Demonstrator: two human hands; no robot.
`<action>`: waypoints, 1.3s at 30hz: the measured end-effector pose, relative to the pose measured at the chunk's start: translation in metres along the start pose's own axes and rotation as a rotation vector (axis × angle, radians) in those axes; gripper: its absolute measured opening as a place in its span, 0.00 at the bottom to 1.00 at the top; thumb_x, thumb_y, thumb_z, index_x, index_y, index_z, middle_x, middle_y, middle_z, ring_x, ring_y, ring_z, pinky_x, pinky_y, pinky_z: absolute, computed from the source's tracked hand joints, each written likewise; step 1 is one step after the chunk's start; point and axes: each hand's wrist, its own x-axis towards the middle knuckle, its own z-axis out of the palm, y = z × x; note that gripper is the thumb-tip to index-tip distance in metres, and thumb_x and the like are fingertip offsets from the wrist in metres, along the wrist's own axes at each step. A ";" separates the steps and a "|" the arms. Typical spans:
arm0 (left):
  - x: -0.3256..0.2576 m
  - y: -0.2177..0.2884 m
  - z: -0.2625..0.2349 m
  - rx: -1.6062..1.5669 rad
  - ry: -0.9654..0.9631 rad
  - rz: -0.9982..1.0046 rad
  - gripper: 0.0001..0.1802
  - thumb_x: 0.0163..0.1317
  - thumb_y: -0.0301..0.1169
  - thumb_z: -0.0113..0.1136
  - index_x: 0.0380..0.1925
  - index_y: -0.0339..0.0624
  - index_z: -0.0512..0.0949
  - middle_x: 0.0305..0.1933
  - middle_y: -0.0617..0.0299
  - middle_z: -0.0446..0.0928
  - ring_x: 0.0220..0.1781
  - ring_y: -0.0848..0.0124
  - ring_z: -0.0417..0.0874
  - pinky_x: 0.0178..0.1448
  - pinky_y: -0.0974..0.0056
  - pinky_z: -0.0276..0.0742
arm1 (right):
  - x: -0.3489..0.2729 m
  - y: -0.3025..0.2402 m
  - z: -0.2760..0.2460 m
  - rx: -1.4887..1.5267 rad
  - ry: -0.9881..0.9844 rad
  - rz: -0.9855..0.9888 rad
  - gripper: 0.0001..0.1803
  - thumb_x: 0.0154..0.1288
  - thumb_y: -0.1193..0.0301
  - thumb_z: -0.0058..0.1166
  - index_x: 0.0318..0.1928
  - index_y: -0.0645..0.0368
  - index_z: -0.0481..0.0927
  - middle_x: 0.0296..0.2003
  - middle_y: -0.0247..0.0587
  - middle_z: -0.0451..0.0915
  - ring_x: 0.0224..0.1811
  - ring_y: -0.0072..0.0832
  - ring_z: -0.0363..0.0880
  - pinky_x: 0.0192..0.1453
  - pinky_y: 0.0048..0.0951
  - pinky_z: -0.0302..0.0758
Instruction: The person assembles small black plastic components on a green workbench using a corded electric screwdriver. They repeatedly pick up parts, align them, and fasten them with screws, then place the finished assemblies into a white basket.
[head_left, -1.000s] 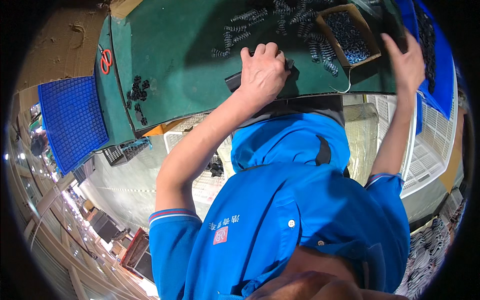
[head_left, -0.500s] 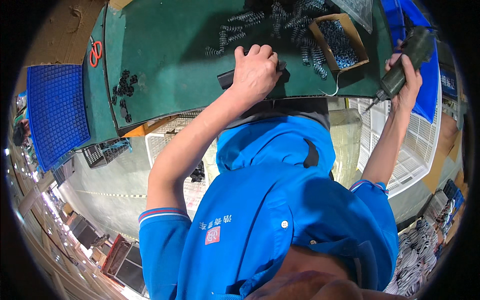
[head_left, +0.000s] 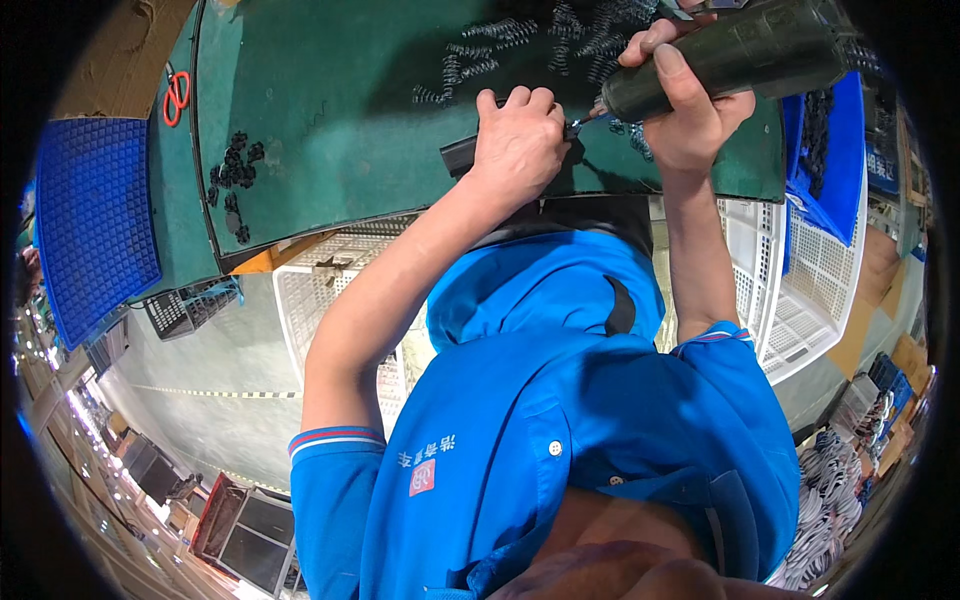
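Observation:
On the green table [head_left: 330, 150], my left hand [head_left: 520, 140] is closed over a dark bar-shaped part [head_left: 459, 157], whose left end sticks out past the fingers. My right hand [head_left: 695, 110] grips a dark power screwdriver [head_left: 740, 62], held nearly level. Its tip points left and meets, or almost meets, the right end of the part beside my left fingers; exact contact is too small to tell. Several metal springs [head_left: 500, 35] lie beyond my left hand. Small black parts [head_left: 236, 170] are scattered at the table's left.
Red-handled scissors [head_left: 175, 98] lie at the far left, near a blue mat-like tray [head_left: 95, 220]. A blue bin [head_left: 835, 185] with dark parts stands at the right, by a white plastic basket [head_left: 800, 325]. Another white basket [head_left: 292, 315] sits below the table's front edge.
My right hand has brought the screwdriver leftward from the table's right edge to the part under my left hand. My left hand stays on the part. The box of springs is now hidden.

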 end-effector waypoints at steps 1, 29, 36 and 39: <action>0.000 0.000 0.000 0.000 0.000 -0.002 0.17 0.49 0.40 0.71 0.37 0.45 0.81 0.40 0.64 0.74 0.48 0.63 0.76 0.51 0.48 0.67 | -0.001 0.006 0.000 0.114 0.091 0.009 0.26 0.56 0.79 0.62 0.57 0.68 0.72 0.44 0.44 0.79 0.37 0.29 0.81 0.42 0.28 0.80; 0.002 0.001 -0.002 0.003 -0.015 -0.009 0.16 0.49 0.39 0.70 0.35 0.43 0.81 0.39 0.63 0.74 0.47 0.63 0.76 0.50 0.48 0.67 | -0.008 -0.003 -0.019 -0.178 -0.232 0.057 0.39 0.53 0.76 0.69 0.65 0.63 0.65 0.56 0.45 0.74 0.54 0.30 0.75 0.59 0.30 0.74; 0.002 0.002 -0.002 0.010 -0.021 -0.006 0.16 0.49 0.40 0.70 0.35 0.44 0.81 0.40 0.63 0.74 0.48 0.63 0.76 0.50 0.47 0.67 | -0.008 -0.003 -0.020 -0.147 -0.243 0.068 0.40 0.52 0.76 0.69 0.66 0.62 0.65 0.57 0.45 0.72 0.57 0.30 0.72 0.62 0.30 0.72; 0.002 0.002 0.000 0.016 -0.013 -0.007 0.16 0.49 0.40 0.70 0.35 0.44 0.81 0.40 0.64 0.74 0.48 0.63 0.76 0.50 0.47 0.67 | -0.008 -0.001 -0.021 -0.127 -0.239 0.069 0.41 0.52 0.76 0.69 0.67 0.61 0.64 0.58 0.45 0.72 0.59 0.30 0.71 0.63 0.30 0.71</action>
